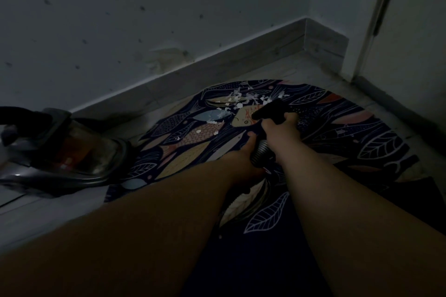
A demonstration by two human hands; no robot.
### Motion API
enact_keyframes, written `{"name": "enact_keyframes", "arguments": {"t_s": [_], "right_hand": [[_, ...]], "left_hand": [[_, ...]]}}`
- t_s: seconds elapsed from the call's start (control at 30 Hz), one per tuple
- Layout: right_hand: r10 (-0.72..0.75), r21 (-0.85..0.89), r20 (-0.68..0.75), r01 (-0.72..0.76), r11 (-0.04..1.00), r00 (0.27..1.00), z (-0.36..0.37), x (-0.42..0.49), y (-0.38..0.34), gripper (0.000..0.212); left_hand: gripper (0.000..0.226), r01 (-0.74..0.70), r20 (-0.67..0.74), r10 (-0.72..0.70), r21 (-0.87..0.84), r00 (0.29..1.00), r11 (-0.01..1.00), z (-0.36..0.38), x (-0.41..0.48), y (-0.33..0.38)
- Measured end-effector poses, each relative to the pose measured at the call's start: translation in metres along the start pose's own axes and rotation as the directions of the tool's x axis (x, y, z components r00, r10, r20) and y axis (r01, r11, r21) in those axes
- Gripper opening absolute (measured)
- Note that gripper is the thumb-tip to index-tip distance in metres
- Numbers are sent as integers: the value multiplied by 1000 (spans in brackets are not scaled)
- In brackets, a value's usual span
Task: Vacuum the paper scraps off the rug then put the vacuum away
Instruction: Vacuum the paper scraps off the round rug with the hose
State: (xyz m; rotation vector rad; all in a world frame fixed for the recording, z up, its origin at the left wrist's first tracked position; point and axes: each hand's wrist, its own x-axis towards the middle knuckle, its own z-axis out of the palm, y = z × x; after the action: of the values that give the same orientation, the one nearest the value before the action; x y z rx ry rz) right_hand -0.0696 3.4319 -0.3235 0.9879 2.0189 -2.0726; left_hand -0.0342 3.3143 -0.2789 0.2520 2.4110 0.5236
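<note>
The room is dim. A round dark rug (376,142) printed with fish and leaves lies on the floor. White paper scraps (239,100) are strewn over its far part, with a few more scraps near the middle left. My right hand (280,125) grips the black nozzle (270,109) of the vacuum hose, whose tip rests close to the scraps. My left hand (243,159) holds the ribbed hose (261,150) just behind it. The canister vacuum (70,149) stands on the floor left of the rug.
A pale wall with a skirting board (217,65) runs behind the rug into a corner. A door frame (376,19) stands at the right. Light floor tiles (36,219) show around the rug. Dark cloth covers the rug's near part.
</note>
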Motion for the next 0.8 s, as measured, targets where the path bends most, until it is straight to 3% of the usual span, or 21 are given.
{"name": "enact_keyframes", "arguments": {"t_s": [0.23,0.6,0.8], "right_hand": [[-13,-6,-2,13,1000,1000,22,-5,6,65],[124,78,-25,-122,989,992,69,-51,9,78],[140,67,7,-140,988,990,109,-60,9,81]], "left_hand": [[92,-18,54,16,36,998,999,-5,0,-28],[94,-169,112,157,108,981,980,-38,-32,-87],[95,-222,112,229,-71,967,973,-53,-42,-142]]}}
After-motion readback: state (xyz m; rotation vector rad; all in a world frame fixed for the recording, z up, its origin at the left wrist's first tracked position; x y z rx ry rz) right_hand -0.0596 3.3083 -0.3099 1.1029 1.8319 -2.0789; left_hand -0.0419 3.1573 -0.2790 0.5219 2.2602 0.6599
